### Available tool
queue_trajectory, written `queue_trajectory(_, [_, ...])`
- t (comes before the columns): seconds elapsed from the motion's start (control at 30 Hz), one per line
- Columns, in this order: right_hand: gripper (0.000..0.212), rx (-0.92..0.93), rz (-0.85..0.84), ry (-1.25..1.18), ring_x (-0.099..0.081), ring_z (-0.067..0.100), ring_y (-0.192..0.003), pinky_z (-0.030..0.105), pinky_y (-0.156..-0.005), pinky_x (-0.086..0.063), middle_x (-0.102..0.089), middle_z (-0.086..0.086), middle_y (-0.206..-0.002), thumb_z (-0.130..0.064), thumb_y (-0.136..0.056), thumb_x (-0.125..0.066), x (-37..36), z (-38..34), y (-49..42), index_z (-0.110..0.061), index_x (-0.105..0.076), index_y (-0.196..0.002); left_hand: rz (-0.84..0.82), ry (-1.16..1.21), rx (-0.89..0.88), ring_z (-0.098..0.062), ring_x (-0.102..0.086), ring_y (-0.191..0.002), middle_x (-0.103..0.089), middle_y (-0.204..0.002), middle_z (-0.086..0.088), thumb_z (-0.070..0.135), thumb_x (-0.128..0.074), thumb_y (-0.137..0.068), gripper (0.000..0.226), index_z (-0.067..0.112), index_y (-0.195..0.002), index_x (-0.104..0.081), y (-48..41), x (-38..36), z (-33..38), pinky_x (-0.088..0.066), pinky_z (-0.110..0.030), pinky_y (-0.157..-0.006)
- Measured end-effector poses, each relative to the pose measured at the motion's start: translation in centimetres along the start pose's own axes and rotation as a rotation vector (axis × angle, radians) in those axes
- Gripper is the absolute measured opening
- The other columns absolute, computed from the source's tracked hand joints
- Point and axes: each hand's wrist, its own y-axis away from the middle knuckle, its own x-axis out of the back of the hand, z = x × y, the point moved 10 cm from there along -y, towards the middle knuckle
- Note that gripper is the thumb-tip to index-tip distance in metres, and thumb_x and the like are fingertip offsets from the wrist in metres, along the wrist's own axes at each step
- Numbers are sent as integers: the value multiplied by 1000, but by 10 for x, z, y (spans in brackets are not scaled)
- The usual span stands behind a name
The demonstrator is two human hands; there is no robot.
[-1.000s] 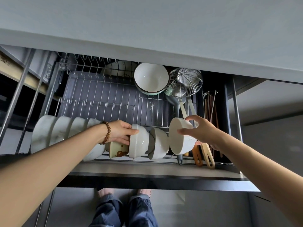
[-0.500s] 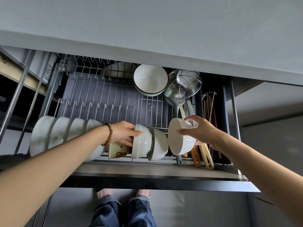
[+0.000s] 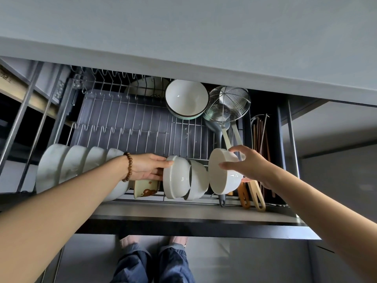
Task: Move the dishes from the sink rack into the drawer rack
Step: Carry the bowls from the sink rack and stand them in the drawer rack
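Right-hand grip (image 3: 247,167) clasping white bowl (image 3: 223,176), rim leftward, just right of the racked bowl (image 3: 176,177) steadied by left-hand grip (image 3: 148,167), lower centre.

The drawer rack (image 3: 142,127) stands pulled out, its wire grid bare in the middle. White bowls (image 3: 69,164) stand on edge along its front edge; a white bowl (image 3: 186,98) and wire skimmer (image 3: 228,104) sit at the back right, chopsticks (image 3: 260,135) by the right edge
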Motion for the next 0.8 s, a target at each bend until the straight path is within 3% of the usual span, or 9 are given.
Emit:
queue_trajectory(0.2, [66,-7,-6,-2,-51,21,-95,29,-63,-53,-44,3,-112,-25,-80,-74,1,3,0,-23,-43,-138,44,-32,-16,-10,-62,-87,-65,-100,-1,14,-58,-89,28,5,-116,-57,-3,-7,8,-57,-18,-64])
queue_trajectory(0.4, [64,-3,-4,-3,-51,22,-95,28,-62,-52,-44,2,-109,-24,-81,-73,2,3,-1,-22,-43,-137,16,-27,-4,-10,-63,-87,-66,-98,-1,14,-56,-90,13,11,-103,-60,-5,-17,6,-57,-19,-63])
queue_trajectory(0.63, [63,-18,-23,-9,-51,24,-99,28,-63,-52,-42,2,-112,-26,-82,-72,2,4,-1,-23,-43,-137,13,43,21,-12,-64,-90,-68,-100,-2,15,-56,-90,13,12,-102,-59,-3,-4,-3,-58,-22,-68])
queue_trajectory(0.8, [63,-19,-33,-32,-51,25,-101,30,-66,-53,-43,3,-114,-25,-81,-73,0,4,-1,-23,-43,-137,22,-103,31,-12,-63,-93,-65,-108,-4,13,-57,-90,24,6,-113,-58,-13,-13,-4,-57,-22,-72])
